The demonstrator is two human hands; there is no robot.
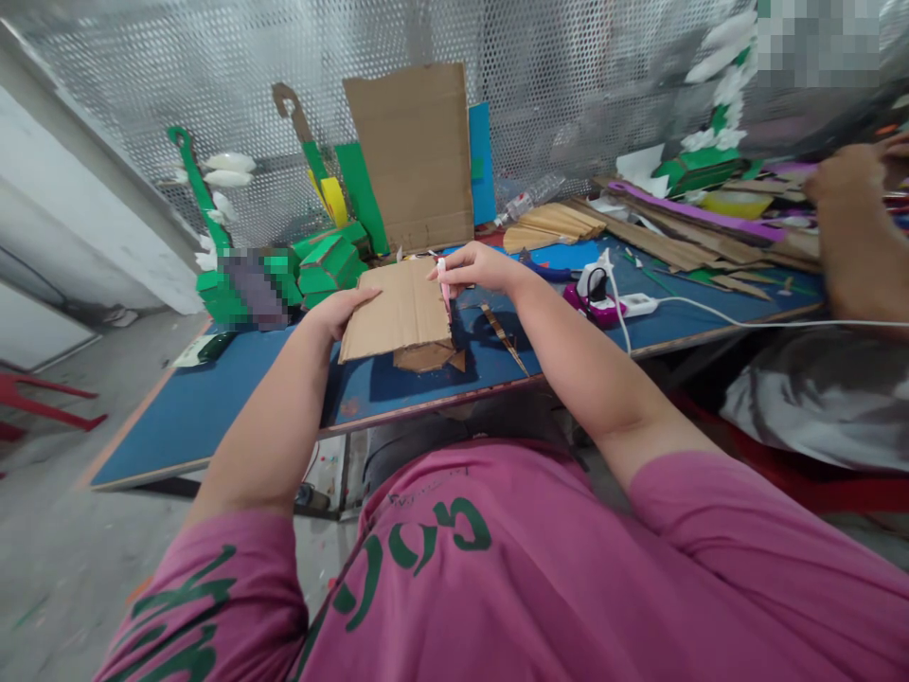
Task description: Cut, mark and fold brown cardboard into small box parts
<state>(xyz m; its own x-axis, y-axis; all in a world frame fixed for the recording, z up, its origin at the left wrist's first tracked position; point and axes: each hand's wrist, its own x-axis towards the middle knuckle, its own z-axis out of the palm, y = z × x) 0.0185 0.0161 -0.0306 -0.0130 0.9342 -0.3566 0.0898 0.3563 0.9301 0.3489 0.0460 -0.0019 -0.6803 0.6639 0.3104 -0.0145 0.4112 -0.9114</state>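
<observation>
My left hand (339,309) lies flat along the left edge of a brown cardboard sheet (399,311) on the blue table (213,398), fingers stretched out on it. My right hand (474,267) is closed in a pinch around a thin pink-and-white tool, likely a craft knife (443,280), whose tip meets the sheet's right edge. A smaller cardboard offcut (424,357) sticks out from under the sheet at its near side.
A large upright cardboard panel (416,156) and green foam shapes (327,260) stand behind. Cardboard strips (554,225), a white power strip (635,305) with cable and a pink object lie right. Another person's arm (856,232) rests at far right. A perforated metal wall backs the table.
</observation>
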